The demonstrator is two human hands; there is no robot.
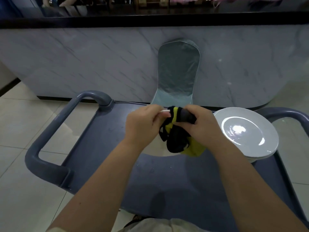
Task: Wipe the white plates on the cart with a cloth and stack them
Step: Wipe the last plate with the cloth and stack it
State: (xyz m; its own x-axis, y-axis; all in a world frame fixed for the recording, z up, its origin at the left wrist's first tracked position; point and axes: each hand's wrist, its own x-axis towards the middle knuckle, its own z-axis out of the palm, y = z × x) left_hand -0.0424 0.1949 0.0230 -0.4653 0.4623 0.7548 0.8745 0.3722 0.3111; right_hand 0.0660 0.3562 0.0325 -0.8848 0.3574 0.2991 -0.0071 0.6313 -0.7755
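**A:** What is at the far left?

**B:** The grey-blue cart (103, 148) stands on pale floor tiles (25, 123), and its looped left handle (55, 136) juts out to that side. The bare part of its top is scuffed.

**A:** And the left hand?

**B:** The left hand (142, 124) is raised over the middle of the cart top. Its fingers are curled and pinch the rim of a white plate (165, 111). The plate is held tilted between the two hands, clear of the cart, and most of it is hidden by them.

**A:** Where is the cloth?

**B:** The yellow and black cloth (177, 133) is bunched against that plate, just right of the left hand. Part of it hangs below the fingers.

**A:** Who holds it?

**B:** The right hand (200, 126) grips it, fingers and thumb folded round the wad and pressing it to the plate.

**A:** The other plates?

**B:** A stack of white plates (247, 131) sits on the right side of the cart top, just beside the right hand. The top one is glossy and catches the light. I cannot tell how many are under it. The right handle (287, 114) curves out past it.

**A:** Behind all that?

**B:** A chair back in clear plastic (178, 72) stands against a marble-patterned counter front (83, 61).
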